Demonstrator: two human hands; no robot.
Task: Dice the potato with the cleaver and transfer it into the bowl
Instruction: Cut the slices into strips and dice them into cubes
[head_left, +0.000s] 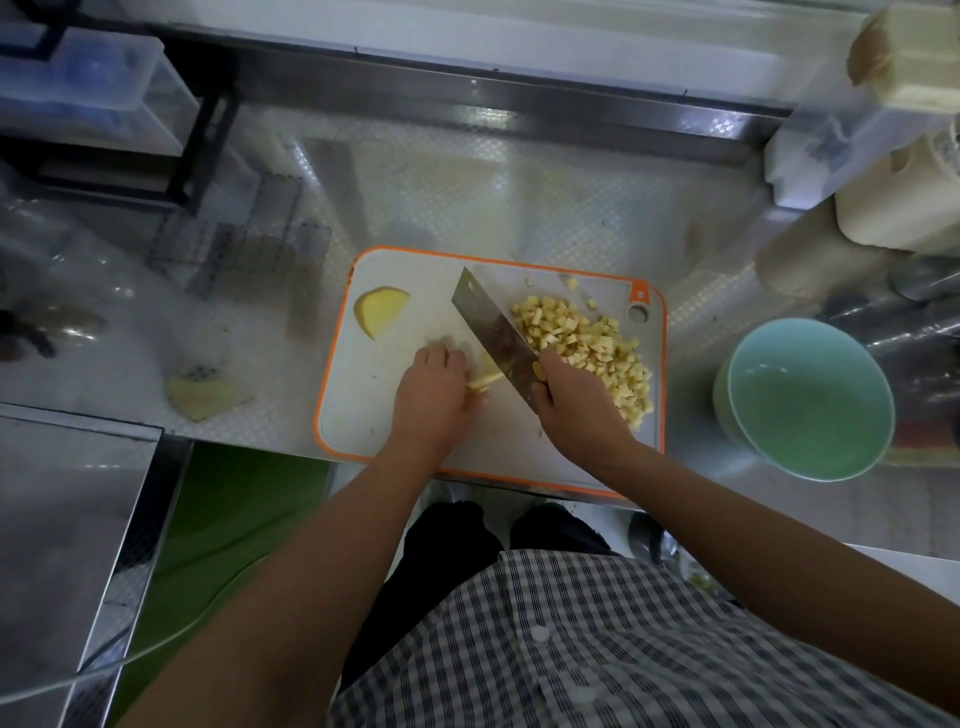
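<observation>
Right hand (576, 410) grips cleaver (493, 325); left hand (431, 389) holds potato strips (485, 379); dice pile (587, 338) beside cleaver.

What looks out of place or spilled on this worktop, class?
One potato piece lies off the cutting board, on the metal counter to its left, away from the rest. A few stray cubes sit apart from the diced pile near the board's far edge. Nothing else stands out.

You have bare counter (691, 374) between the cutting board (374, 405) and the bowl (805, 405). The cleaver (488, 322) slants across the board's middle, with the diced pile (587, 343) to its right. Pale canisters (800, 260) crowd behind the bowl. The board's left half lies open save a potato wedge (379, 309).
</observation>
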